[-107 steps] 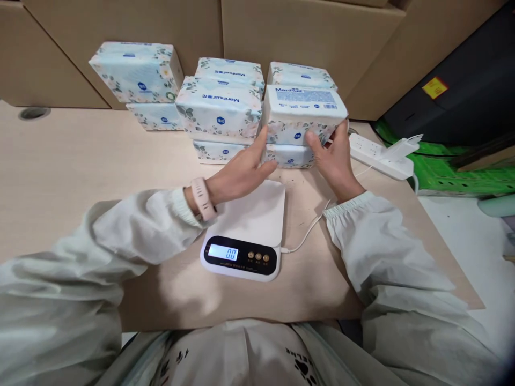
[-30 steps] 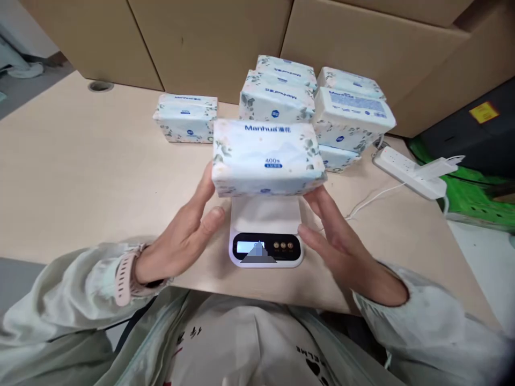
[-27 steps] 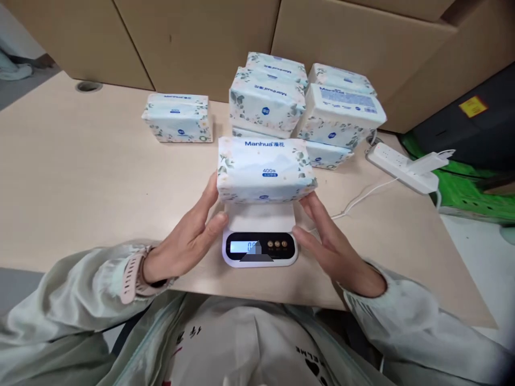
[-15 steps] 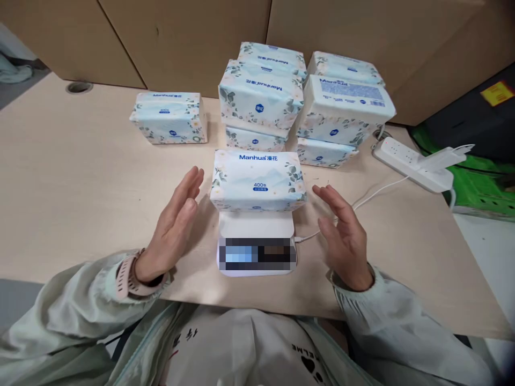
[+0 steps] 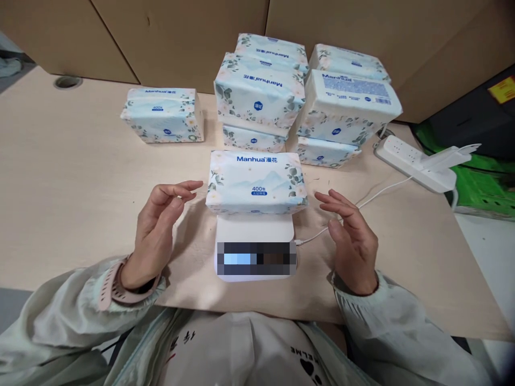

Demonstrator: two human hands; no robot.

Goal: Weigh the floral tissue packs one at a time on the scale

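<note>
Apparently you're weighing: the tissue pack (image 5: 257,181) sits on the white scale (image 5: 254,229) between your left hand (image 5: 156,228) and right hand (image 5: 354,241), both spread and empty, so lifting it would call for closing palms on its ends.

Pale green sleeves (image 5: 406,327) have gathered cuffs (image 5: 354,304); the wristband (image 5: 108,289) is pink; the shirt (image 5: 233,354) black-printed.

We see pink blossoms, grey-green leaves and blue lettering across a white and pale-blue tissue pack (image 5: 257,182) on a white scale (image 5: 253,228), near the front edge of the beige tabletop (image 5: 72,166). Toward the back edge, matching floral packs (image 5: 259,96) meet brown cartons (image 5: 181,43). We note a white power strip (image 5: 408,161) by the right edge, a pink wristband (image 5: 108,287) and pale mint sleeves (image 5: 402,316).
</note>
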